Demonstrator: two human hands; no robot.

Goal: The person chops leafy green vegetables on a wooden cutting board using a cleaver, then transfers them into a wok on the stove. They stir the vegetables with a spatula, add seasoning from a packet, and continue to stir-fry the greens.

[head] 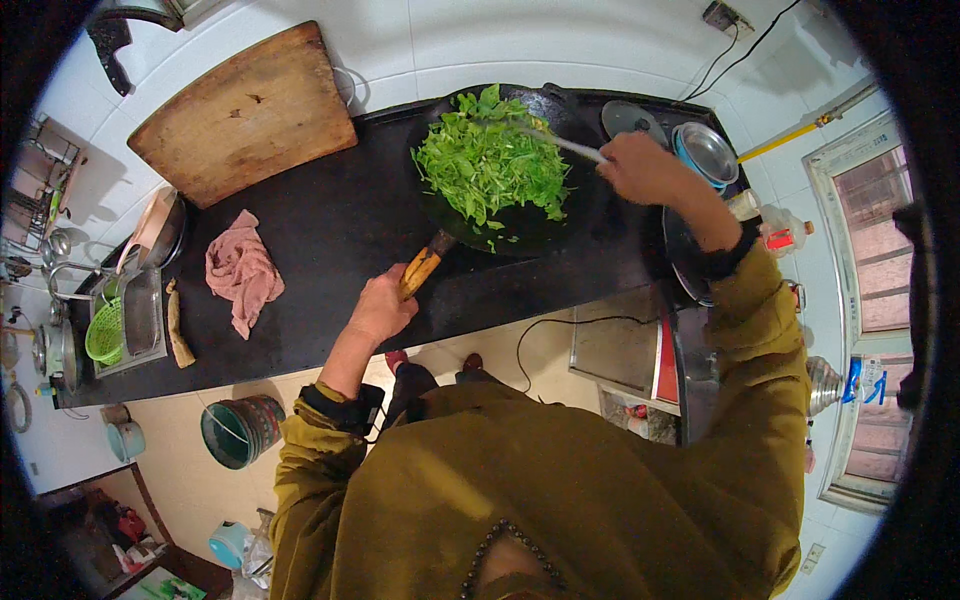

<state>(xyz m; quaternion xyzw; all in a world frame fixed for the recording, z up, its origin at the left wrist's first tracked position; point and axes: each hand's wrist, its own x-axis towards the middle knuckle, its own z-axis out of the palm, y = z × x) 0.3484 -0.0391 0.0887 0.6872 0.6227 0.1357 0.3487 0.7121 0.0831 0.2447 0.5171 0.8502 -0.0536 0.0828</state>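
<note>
Chopped leafy greens fill much of a dark wok at the back of the black counter. My left hand is closed around the wok's wooden handle, at the wok's near left side. On the right, my right hand grips the handle of a metal cooking utensil, whose far end reaches into the greens and is hidden or blurred there. Some loose leaf pieces lie on the wok's near inner side.
A pink cloth and a wooden cutting board are left of the wok. A green basket sits by the sink. To the right stand a pot lid, metal bowls and a plastic bottle. A bucket stands on the floor.
</note>
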